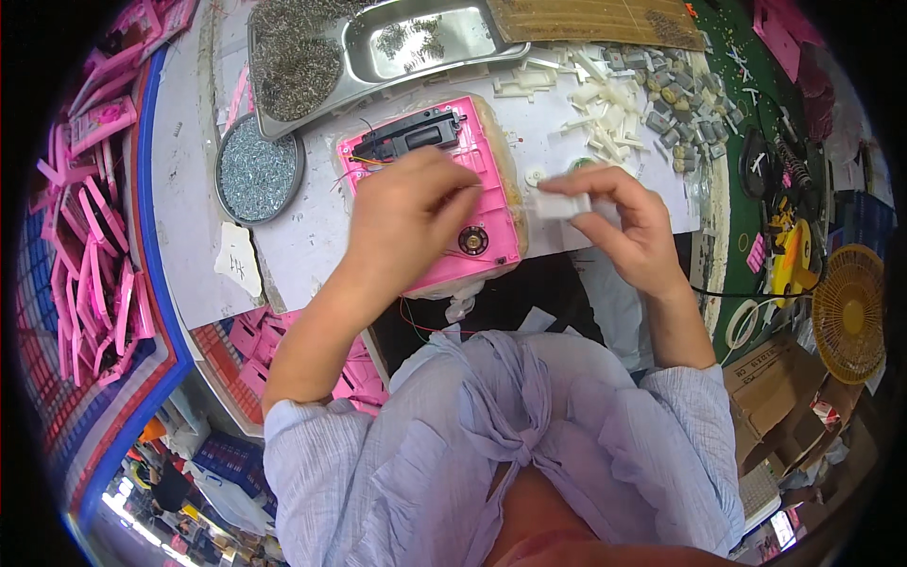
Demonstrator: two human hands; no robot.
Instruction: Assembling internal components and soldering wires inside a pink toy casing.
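A pink plastic housing (pixel 491 180) lies on a padded block on the table in front of me. Fixed along its far side is a black mechanism (pixel 406 137) with thin coloured wires, and a small round speaker (pixel 473 240) sits at its near right corner. My left hand (pixel 416 213) is over the housing's left part, fingers pinched together; what they hold, if anything, is hidden. Just right of the housing, my right hand (pixel 628 227) grips a small white plastic part (pixel 562 205) between thumb and fingers, slightly blurred.
A round dish of small screws (pixel 257 170) stands left, a metal tray (pixel 364 90) of tiny dark parts behind. White plastic pieces (pixel 609 118) and small grey motors (pixel 685 109) pile up far right. Pink housings (pixel 94 274) fill a basket at left; a yellow fan (pixel 848 312) stands right.
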